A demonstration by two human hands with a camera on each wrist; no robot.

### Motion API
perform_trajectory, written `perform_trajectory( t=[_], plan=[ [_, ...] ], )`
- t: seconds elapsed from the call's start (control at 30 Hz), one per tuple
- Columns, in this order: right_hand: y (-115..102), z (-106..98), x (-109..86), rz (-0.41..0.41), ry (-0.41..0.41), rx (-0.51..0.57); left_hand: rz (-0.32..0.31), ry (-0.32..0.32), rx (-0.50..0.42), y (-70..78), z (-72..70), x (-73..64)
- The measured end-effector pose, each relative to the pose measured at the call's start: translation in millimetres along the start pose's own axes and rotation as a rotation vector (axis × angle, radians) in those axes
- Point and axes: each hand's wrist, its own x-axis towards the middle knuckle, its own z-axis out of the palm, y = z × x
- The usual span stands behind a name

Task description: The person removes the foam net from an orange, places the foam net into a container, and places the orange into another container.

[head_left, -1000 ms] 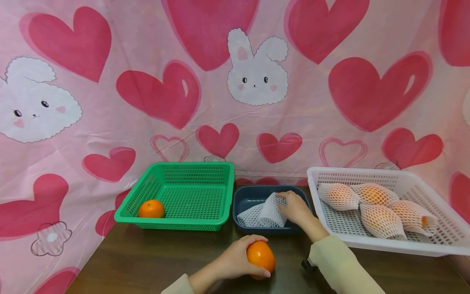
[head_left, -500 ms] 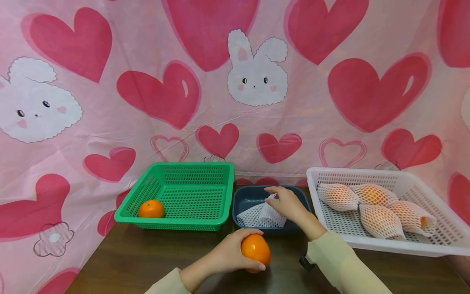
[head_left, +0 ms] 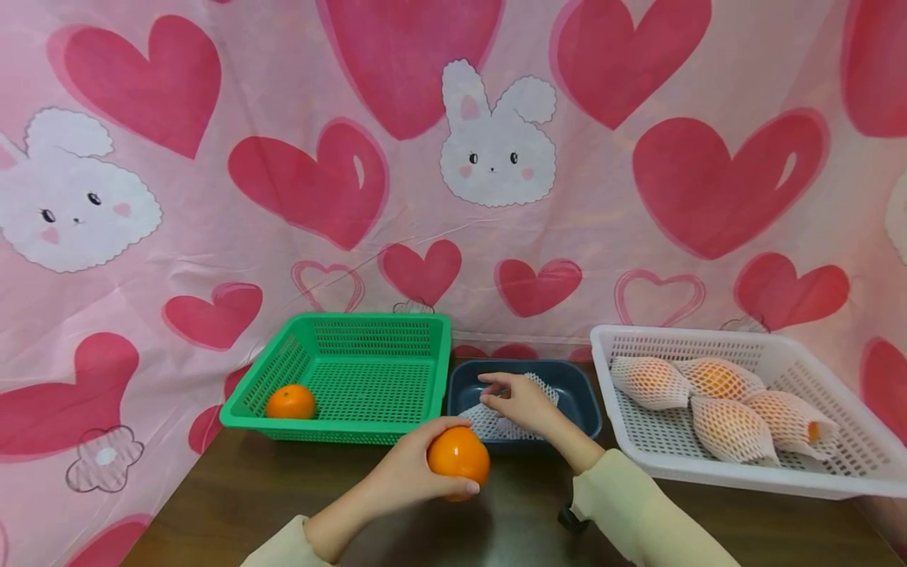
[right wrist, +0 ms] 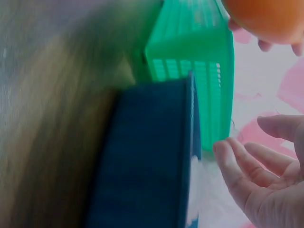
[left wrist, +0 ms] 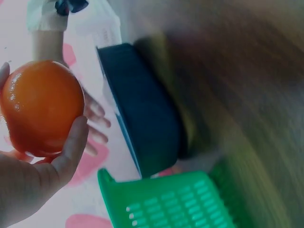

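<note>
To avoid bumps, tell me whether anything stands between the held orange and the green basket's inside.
Only the green basket's near rim stands before the orange; the right hand is aside, over the blue tray.

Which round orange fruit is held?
The bare round orange fruit in the left hand; another bare fruit sits in the green plastic basket, four white-netted fruits lie in the white plastic basket.

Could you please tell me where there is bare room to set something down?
The green basket is bare right of its orange; so is the table between that basket and the left sleeve. Crowded: the blue tray, with foam netting under the right hand, and the white basket, holding four net-wrapped fruits.
</note>
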Motion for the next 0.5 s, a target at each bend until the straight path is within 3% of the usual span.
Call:
perform_trajectory(
  t=[0.27,0.5],
  plan=[
    [-6.1,23.3,2.5,0.089,-0.106,0.281,-0.016,0.068,0.034,1.8,-18.0,-3.5],
    [-13.5,45.1,6.7,0.18,-0.105,0.44,-0.01,0.137,0.063,3.2,-30.4,-4.2]
  ],
)
